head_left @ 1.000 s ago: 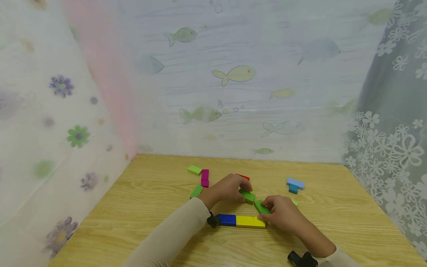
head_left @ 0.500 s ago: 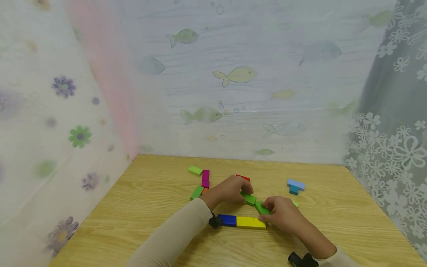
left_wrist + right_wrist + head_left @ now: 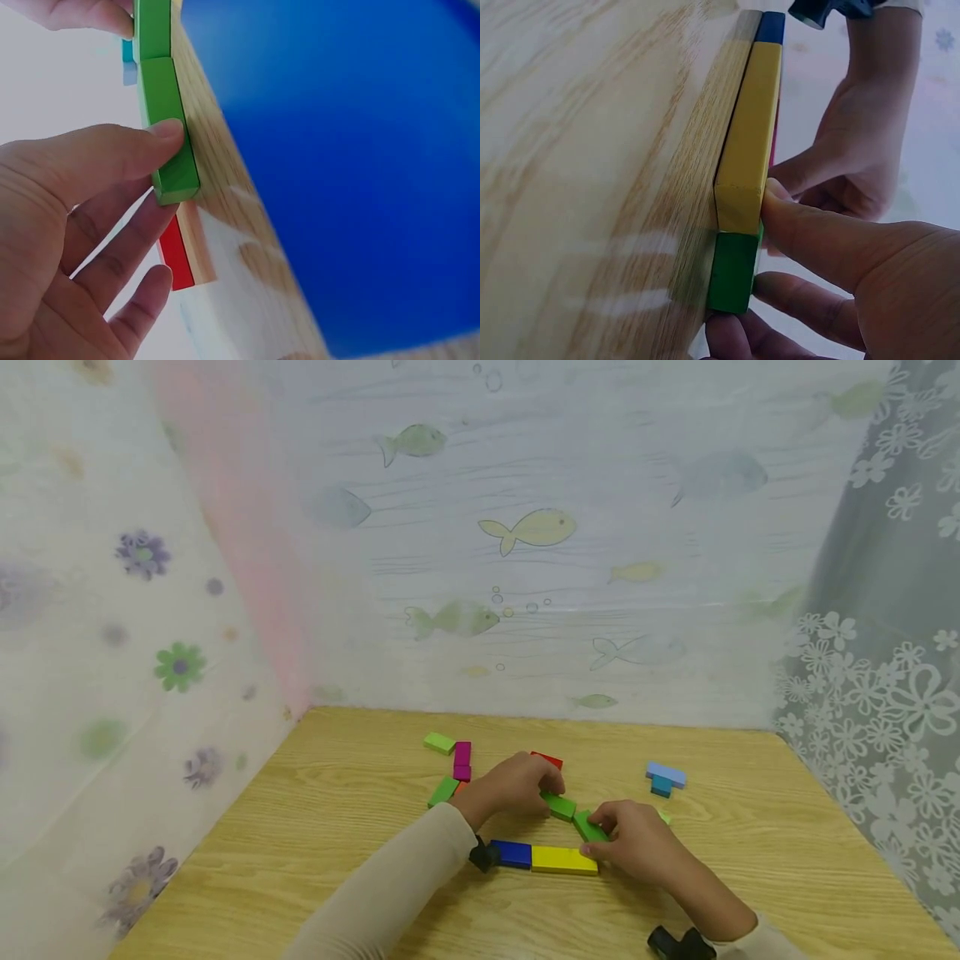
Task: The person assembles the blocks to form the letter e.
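Shifting hardly at all over the last second, the left hand (image 3: 517,783) pinched the farther green block (image 3: 559,806), beyond the yellow block (image 3: 564,860), while the right hand (image 3: 633,839) pinched the nearer green block (image 3: 591,828) just beyond the yellow block's right end, its thumb against the yellow. The green ends touched; such stillness suggested the joint was being steadied.

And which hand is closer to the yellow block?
The right. The right hand has its thumb at the right end of the yellow block; the left hand is farther away, beyond the block, holding a green block.
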Demonstrator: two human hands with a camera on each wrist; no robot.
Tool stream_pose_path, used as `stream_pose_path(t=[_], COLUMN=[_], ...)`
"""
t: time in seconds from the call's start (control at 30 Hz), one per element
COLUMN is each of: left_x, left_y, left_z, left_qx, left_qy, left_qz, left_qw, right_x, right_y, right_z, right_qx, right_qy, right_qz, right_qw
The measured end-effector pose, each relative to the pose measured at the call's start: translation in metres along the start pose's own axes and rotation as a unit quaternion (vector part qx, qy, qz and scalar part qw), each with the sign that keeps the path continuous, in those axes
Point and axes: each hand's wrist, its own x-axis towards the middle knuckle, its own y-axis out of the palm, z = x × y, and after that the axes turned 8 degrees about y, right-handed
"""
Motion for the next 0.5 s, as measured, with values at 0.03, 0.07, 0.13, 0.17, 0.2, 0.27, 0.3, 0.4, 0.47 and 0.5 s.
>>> stream_pose_path(t=[0.03,0.07,0.13,0.17,0.2,0.27,0.3,0.4,0.47,0.5], left_x=[-0.0005,-0.0007,-0.001,-0.0009,-0.0006,0.0004,0.001,0.0029,0.0039,0.0042], left_y=[-0.0002,-0.0005,-0.001,-0.0011,-0.001,-0.0005,-0.0001,0.0011,0.0016,0.0015], left_z=[-0.0002,-0.0005,-0.0012,-0.0013,-0.0012,-0.0007,-0.0001,0.0012,0.0018,0.0019], left_qx=[0.0,0.0,0.005,0.008,0.01,0.013,0.015,0.015,0.015,0.015], left_qy=[-0.001,-0.003,-0.007,-0.009,-0.012,-0.017,-0.019,-0.019,-0.017,-0.016], left_qz=[0.0,0.001,0.003,0.004,0.004,0.005,0.005,0.003,0.003,0.003], left_qw=[1.0,1.0,1.0,0.9999,0.9999,0.9998,0.9997,0.9997,0.9997,0.9998], right_x=[0.0002,0.0003,0.0003,0.0004,0.0004,0.0003,0.0003,0.0003,0.0002,0.0002], right_y=[0.0,0.0001,0.0005,0.0007,0.0009,0.001,0.001,0.0005,0.0,-0.0002], right_z=[0.0002,0.0003,0.0004,0.0004,0.0004,0.0003,0.0002,0.0,-0.0001,-0.0001], right_qx=[0.001,0.001,0.0,-0.001,-0.001,-0.002,-0.002,-0.004,-0.006,-0.006], right_qy=[-0.001,-0.001,-0.001,-0.001,-0.001,-0.001,-0.001,0.0,0.0,-0.001], right_qz=[0.001,0.002,0.004,0.004,0.005,0.004,0.004,0.001,0.0,0.0], right_qw=[1.0,1.0,1.0,1.0,1.0,1.0,1.0,1.0,1.0,1.0])
